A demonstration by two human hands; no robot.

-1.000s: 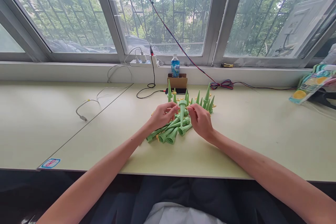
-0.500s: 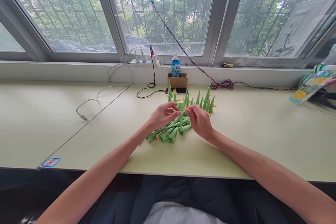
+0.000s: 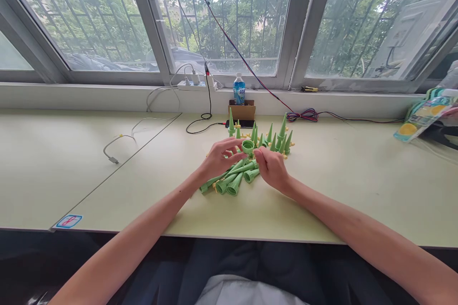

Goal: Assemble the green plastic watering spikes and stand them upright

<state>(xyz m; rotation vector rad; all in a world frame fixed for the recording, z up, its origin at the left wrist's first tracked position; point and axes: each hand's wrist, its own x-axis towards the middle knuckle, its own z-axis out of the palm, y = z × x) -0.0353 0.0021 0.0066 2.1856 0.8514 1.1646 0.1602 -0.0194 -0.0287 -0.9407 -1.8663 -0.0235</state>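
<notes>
My left hand (image 3: 224, 155) grips a green plastic watering spike (image 3: 247, 147) by its wide end, between thumb and fingers. The spike's round threaded opening tilts toward me, and its lower part is largely hidden. Close against the spike's right side, my right hand (image 3: 272, 166) is closed in a pinch; whatever its fingertips hold is too small and covered to make out. Below the hands lies a pile of similar green spikes (image 3: 233, 186), open ends toward me. Behind them several green spikes (image 3: 282, 131) stand point up, with small yellow valves (image 3: 292, 144) on their sides.
A blue-labelled bottle (image 3: 239, 89) stands by a cardboard box (image 3: 246, 110) at the back, with a dark phone (image 3: 240, 124) before it. Cables (image 3: 303, 114) run along the windowsill side. A white cable (image 3: 113, 159) lies at left. Plastic packaging (image 3: 425, 114) sits far right.
The held spike has tipped from upright, so its opening now faces me. My right hand has shifted slightly and its fingers have curled closer to the spike.
</notes>
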